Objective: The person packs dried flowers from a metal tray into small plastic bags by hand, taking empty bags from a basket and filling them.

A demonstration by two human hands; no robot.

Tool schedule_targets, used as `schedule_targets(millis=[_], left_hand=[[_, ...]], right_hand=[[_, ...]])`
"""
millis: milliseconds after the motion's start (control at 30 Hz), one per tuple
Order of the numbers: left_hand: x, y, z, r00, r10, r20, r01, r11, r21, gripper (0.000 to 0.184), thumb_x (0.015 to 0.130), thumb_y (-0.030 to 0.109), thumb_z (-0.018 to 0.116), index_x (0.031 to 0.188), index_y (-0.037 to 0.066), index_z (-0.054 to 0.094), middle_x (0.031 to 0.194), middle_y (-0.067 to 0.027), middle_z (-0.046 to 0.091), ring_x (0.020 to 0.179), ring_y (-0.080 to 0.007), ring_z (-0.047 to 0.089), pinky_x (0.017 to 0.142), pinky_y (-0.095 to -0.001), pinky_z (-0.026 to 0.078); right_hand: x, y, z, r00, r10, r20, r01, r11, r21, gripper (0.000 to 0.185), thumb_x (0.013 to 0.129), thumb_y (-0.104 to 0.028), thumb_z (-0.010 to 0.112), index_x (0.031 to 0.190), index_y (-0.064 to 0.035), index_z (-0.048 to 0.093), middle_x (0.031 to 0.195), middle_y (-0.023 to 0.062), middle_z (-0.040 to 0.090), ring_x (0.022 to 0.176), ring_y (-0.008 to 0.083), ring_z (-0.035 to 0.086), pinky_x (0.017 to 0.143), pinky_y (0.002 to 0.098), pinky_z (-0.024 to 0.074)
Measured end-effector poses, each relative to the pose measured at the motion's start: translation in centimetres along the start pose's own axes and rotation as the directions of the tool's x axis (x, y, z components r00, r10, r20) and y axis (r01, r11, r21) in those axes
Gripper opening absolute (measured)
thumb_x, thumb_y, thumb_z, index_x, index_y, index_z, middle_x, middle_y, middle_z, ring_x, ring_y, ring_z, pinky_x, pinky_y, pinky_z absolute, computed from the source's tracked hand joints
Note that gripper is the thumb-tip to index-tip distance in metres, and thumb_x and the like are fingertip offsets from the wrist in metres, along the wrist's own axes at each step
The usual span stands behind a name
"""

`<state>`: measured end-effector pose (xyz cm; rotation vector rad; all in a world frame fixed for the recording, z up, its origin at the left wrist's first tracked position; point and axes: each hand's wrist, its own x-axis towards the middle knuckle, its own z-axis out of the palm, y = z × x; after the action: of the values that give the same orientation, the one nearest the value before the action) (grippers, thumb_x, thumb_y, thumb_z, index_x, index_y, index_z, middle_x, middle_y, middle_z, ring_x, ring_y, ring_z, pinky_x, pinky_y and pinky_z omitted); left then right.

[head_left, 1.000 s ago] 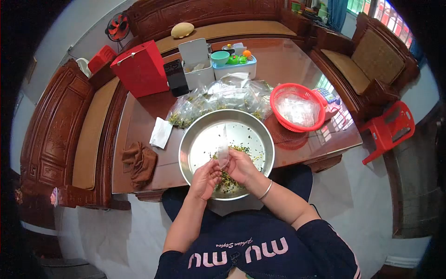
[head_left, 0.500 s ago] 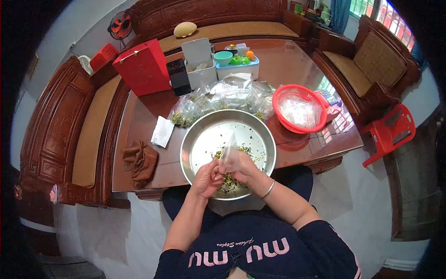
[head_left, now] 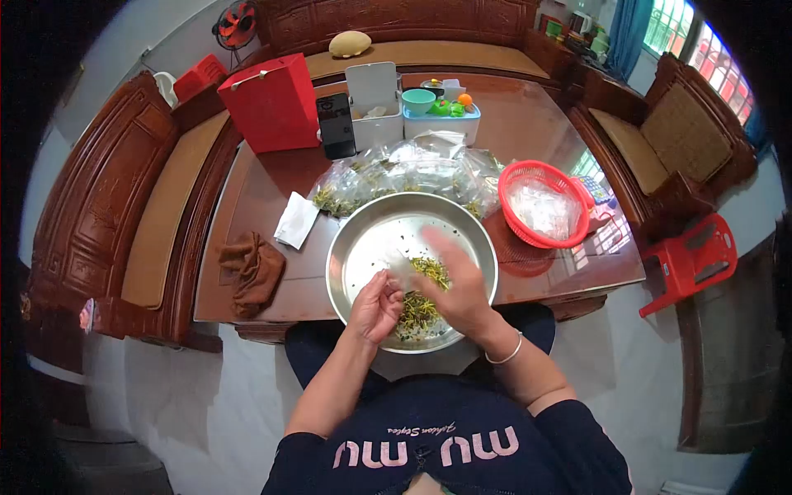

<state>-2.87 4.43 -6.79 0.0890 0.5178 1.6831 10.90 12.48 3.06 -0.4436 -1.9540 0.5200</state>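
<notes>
A wide round metal pan (head_left: 346,223) sits at the table's near edge, with a heap of dried yellow-green herb bits (head_left: 422,309) in it. My left hand (head_left: 378,309) is closed over the pan's left part, pinching a small clear plastic bag (head_left: 399,266), blurred and hard to make out. On the other side, my right hand (head_left: 462,289) hovers above the herbs, smeared by motion. Its fingers are stretched out and its thumb is apart; I see nothing held in it.
Behind the pan lie several filled clear bags (head_left: 396,173). A red basket (head_left: 510,216) of plastic bags stands right. A brown cloth (head_left: 252,276) and white paper (head_left: 295,221) lie left. Farther back are a red gift bag (head_left: 268,107), a black phone (head_left: 337,125) and a bin (head_left: 445,124).
My right hand has moved away from the plastic bag to the right, its fingers spreading. The left hand stays near the same place. More of the herb heap shows, and the camera view has shifted slightly.
</notes>
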Motion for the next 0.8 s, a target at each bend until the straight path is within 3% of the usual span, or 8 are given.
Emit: schedule_targets(millis=[167,367,500,533,667,700,800], left_hand=[[-0.1,-0.3,0.7,1.000,-0.003,-0.003,0.003,1.000,-0.020,0.012,0.090,0.015,0.049,0.096,0.006,0.054,0.086,-0.0099,0.061,0.065,-0.0143,0.060,0.046,-0.0160,0.044],[-0.2,-0.2,0.1,1.000,0.010,-0.021,-0.011,0.999,-0.043,0.013,0.090,0.015,0.049,0.097,0.006,0.054,0.093,-0.0135,0.062,0.075,-0.0197,0.063,0.049,-0.0180,0.048],[-0.7,-0.8,0.5,0.999,-0.008,0.039,0.010,0.999,-0.048,0.013,0.089,0.015,0.049,0.096,0.005,0.054,0.098,-0.0155,0.061,0.085,-0.0246,0.064,0.053,-0.0201,0.052],[-0.4,-0.6,0.9,0.999,-0.004,0.048,0.006,0.999,-0.048,0.013,0.089,0.015,0.049,0.096,0.005,0.054,0.098,-0.0155,0.061,0.085,-0.0246,0.064,0.053,-0.0201,0.052],[-1.2,-0.5,2.0,1.000,0.019,-0.006,-0.019,0.999,-0.026,0.014,0.090,0.017,0.048,0.096,0.005,0.054,0.098,-0.0163,0.061,0.088,-0.0264,0.063,0.054,-0.0206,0.052],[-1.2,-0.4,2.0,1.000,0.020,-0.002,-0.020,0.999,-0.024,0.014,0.090,0.017,0.048,0.096,0.005,0.054,0.098,-0.0163,0.061,0.088,-0.0264,0.063,0.054,-0.0206,0.052],[-1.1,-0.7,1.9,1.000,-0.014,-0.008,0.015,0.997,0.071,0.017,0.091,0.018,0.047,0.098,0.004,0.054,0.101,-0.0175,0.060,0.087,-0.0269,0.063,0.054,-0.0218,0.053]], right_hand=[[-0.5,1.6,-0.5,0.963,0.070,0.260,-0.092,0.993,0.075,0.019,0.076,-0.009,0.062,0.093,0.0008,0.062,0.092,0.0105,0.063,0.074,0.0175,0.059,0.066,0.0263,0.0460],[-0.2,3.1,1.1,0.971,0.142,0.192,-0.179,0.965,0.193,0.013,0.073,-0.012,0.063,0.079,-0.0007,0.062,0.080,0.0103,0.063,0.065,0.0201,0.057,0.059,0.0284,0.0442],[0.2,4.4,0.7,0.794,0.400,0.458,-0.387,0.913,-0.126,0.012,0.074,-0.007,0.063,0.082,0.0011,0.063,0.077,0.0064,0.062,0.062,0.0130,0.056,0.055,0.0231,0.0437],[0.7,4.4,0.7,0.799,0.393,0.455,-0.378,0.917,-0.127,0.012,0.074,-0.007,0.063,0.082,0.0011,0.063,0.077,0.0064,0.062,0.062,0.0130,0.056,0.055,0.0231,0.0437],[0.7,3.2,0.7,0.921,0.294,0.256,-0.360,0.893,0.270,0.010,0.075,-0.008,0.063,0.079,0.0012,0.064,0.070,0.0050,0.060,0.060,0.0104,0.054,0.052,0.0211,0.0419],[0.7,3.2,0.7,0.923,0.291,0.253,-0.356,0.894,0.270,0.010,0.075,-0.008,0.063,0.079,0.0012,0.064,0.070,0.0050,0.060,0.060,0.0104,0.054,0.052,0.0211,0.0419],[0.4,3.6,0.3,0.808,0.394,0.439,-0.415,0.908,-0.053,0.011,0.076,-0.008,0.062,0.080,0.0016,0.065,0.070,0.0042,0.061,0.061,0.0098,0.054,0.053,0.0200,0.0421]])
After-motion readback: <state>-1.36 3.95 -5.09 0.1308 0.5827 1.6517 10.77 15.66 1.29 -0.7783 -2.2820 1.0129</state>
